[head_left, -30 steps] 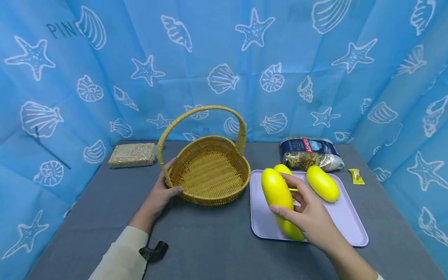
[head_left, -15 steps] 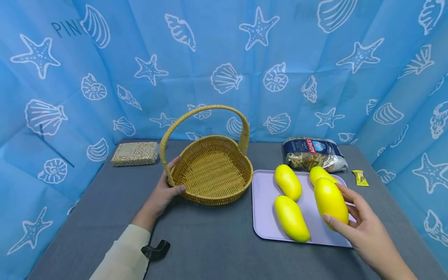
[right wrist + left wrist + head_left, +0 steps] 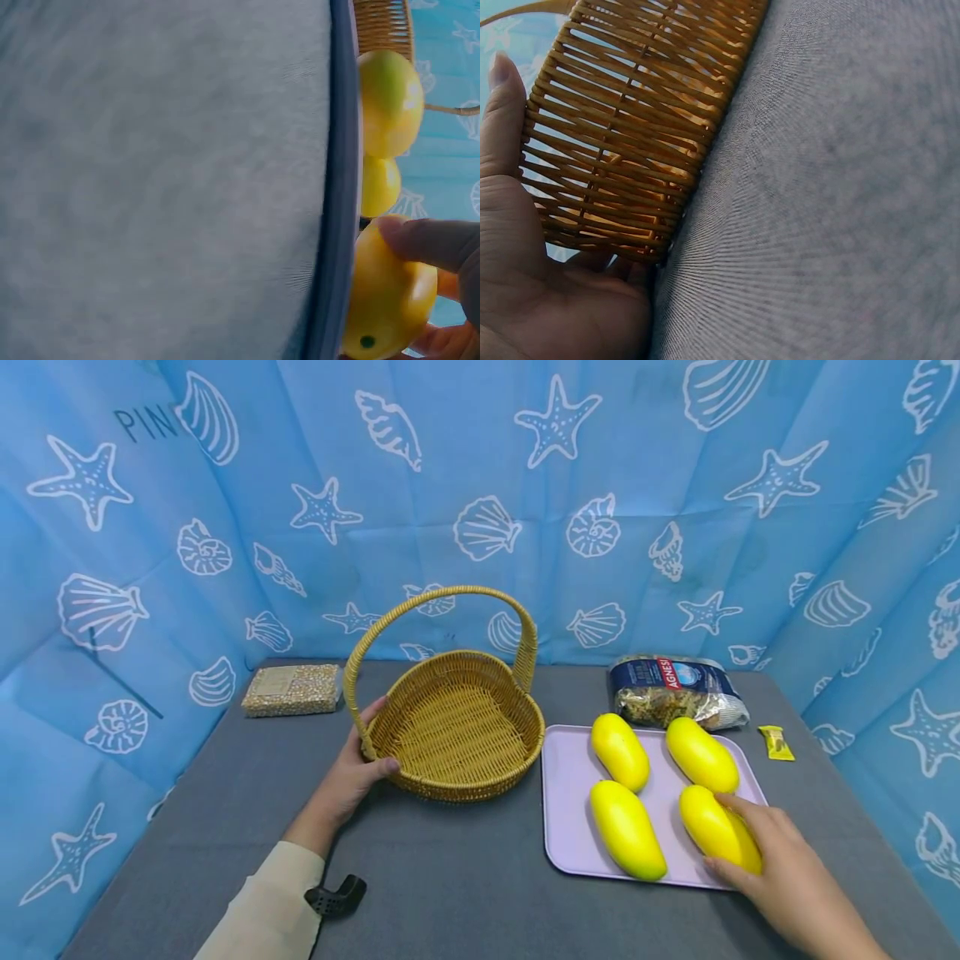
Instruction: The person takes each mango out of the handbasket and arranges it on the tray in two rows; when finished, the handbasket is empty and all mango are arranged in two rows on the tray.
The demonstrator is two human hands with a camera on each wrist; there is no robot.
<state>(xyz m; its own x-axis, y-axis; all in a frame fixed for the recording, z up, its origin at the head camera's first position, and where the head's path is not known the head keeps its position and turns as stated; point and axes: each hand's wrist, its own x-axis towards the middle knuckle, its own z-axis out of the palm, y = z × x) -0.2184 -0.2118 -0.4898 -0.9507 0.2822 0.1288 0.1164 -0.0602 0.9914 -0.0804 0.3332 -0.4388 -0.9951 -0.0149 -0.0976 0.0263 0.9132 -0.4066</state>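
My left hand (image 3: 351, 783) grips the left side of a wicker basket (image 3: 457, 791) with a tall arched handle. In the left wrist view the thumb lies along the basket's woven wall (image 3: 630, 112), the other fingers mostly hidden behind it. Over the front right of a pale purple tray (image 3: 662, 806), my right hand (image 3: 787, 872) holds a yellow mango (image 3: 712, 827) between thumb and fingers. The mango appears to rest on the tray. Three more mangoes lie there: one back left (image 3: 619, 752), one front left (image 3: 628, 831), one back right (image 3: 701, 755).
Behind the tray lies a pasta bag (image 3: 675, 689), with a small yellow wrapped packet (image 3: 776, 743) to its right. A clear pack of grains or beans (image 3: 292, 690) sits at the back left. A blue curtain (image 3: 465, 468) hangs behind the grey-covered table (image 3: 465, 885).
My right hand has carried the mango from above the tray's left side to its front right and lowered it there. My left hand stays on the basket; the view has shifted slightly.
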